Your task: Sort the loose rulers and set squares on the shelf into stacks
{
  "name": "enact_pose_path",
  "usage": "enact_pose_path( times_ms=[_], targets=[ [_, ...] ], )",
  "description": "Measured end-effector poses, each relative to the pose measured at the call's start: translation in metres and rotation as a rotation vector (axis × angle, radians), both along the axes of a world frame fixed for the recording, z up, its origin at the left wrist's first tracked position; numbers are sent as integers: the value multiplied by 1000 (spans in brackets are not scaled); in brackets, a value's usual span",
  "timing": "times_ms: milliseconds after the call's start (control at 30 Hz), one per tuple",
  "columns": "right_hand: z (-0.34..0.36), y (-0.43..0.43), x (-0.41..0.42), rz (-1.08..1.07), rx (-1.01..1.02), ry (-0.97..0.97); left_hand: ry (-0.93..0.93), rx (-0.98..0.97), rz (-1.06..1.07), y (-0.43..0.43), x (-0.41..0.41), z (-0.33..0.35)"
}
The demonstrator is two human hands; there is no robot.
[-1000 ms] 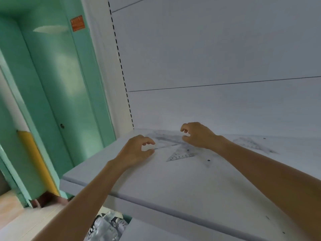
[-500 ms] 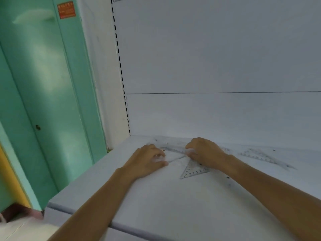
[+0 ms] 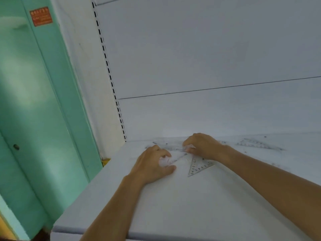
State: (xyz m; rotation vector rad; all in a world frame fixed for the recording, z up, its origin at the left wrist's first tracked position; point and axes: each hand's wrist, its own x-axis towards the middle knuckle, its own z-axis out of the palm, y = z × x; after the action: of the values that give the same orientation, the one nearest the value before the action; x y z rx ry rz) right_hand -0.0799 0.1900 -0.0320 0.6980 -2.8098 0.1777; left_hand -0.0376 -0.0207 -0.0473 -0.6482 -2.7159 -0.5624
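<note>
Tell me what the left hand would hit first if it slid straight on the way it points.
Probably the rulers lying flat just beyond the left hand, then the back wall. The right hand sits slightly right of that line, though depth is hard to judge.

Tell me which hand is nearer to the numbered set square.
Right. The right hand lies just behind the numbered set square, its wrist over the far corner; the left hand is off to its left, bare shelf between.
</note>
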Motion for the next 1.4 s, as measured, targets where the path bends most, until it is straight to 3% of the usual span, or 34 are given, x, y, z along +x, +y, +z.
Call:
enact_pose_path(
  times_ms=[133,333,533,767,933,1300,1400],
  targets=[
    [4,-7,12,-110,209,216,62,20,-14,-2,-1,1],
    [7,19,40,-210,-17,305,88,76,-54,-2,4,5],
    [1,72,83,-354,-108,307,200,25,-126,6,14,13],
    [-7,155,147,-549,-24,182,144,-91,-276,55,31,16],
    [-6,227,205,-700,-90,115,127,-24,-397,135,50,25],
    [9,420,336,-946,-37,185,50,-56,-707,380,127,29],
    [6,480,380,-1003,-137,171,64,-81,-744,449,149,26]
  ],
)
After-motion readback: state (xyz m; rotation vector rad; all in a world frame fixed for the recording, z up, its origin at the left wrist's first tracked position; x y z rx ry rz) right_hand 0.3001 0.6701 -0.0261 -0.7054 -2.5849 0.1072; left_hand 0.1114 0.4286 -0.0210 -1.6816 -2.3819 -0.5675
